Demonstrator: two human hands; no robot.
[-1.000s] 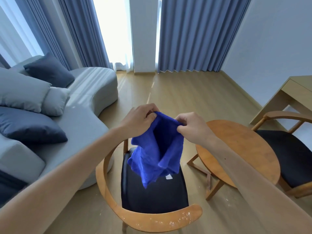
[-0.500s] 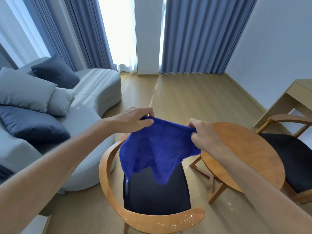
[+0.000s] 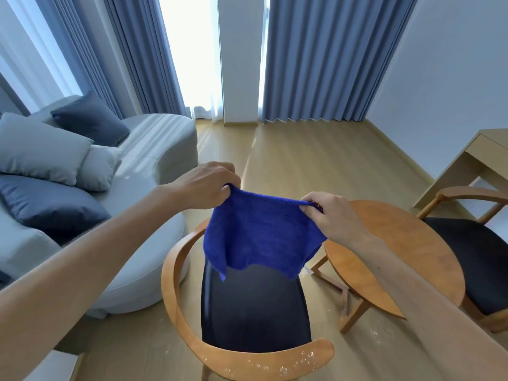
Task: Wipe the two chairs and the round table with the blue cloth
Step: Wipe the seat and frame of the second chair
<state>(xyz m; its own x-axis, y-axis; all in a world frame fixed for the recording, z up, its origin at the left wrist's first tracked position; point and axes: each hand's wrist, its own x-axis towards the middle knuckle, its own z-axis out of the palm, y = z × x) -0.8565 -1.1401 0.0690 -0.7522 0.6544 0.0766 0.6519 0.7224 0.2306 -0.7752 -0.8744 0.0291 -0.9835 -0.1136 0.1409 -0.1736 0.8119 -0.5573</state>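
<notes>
I see the bright blue terry cloth (image 3: 264, 237) held up in the air, stretched between both hands. My left hand (image 3: 204, 185) pinches its upper left corner with curled fingers (image 3: 226, 191), and my right hand (image 3: 334, 217) pinches the upper right corner the same way. The top edge runs taut between the two grips; the lower edge hangs free and wavy, with one corner drooping at the left.

The cloth hangs above the near wooden chair with the black seat (image 3: 254, 306), touching neither the seat nor the curved wooden backrest that sweeps round the left side and the front of the view. Pale specks dot that rail near its right end. Just beside this chair, to the right, stands the round wooden table (image 3: 395, 251); my right forearm crosses over its near edge. Beyond the table sits the second wooden chair with a black seat (image 3: 483, 259), close against the table's far side.

To the left, the curved grey sofa (image 3: 154, 166) lies near the first chair. Open wooden floor (image 3: 302, 155) stretches ahead toward the blue-grey curtains (image 3: 316, 59).
</notes>
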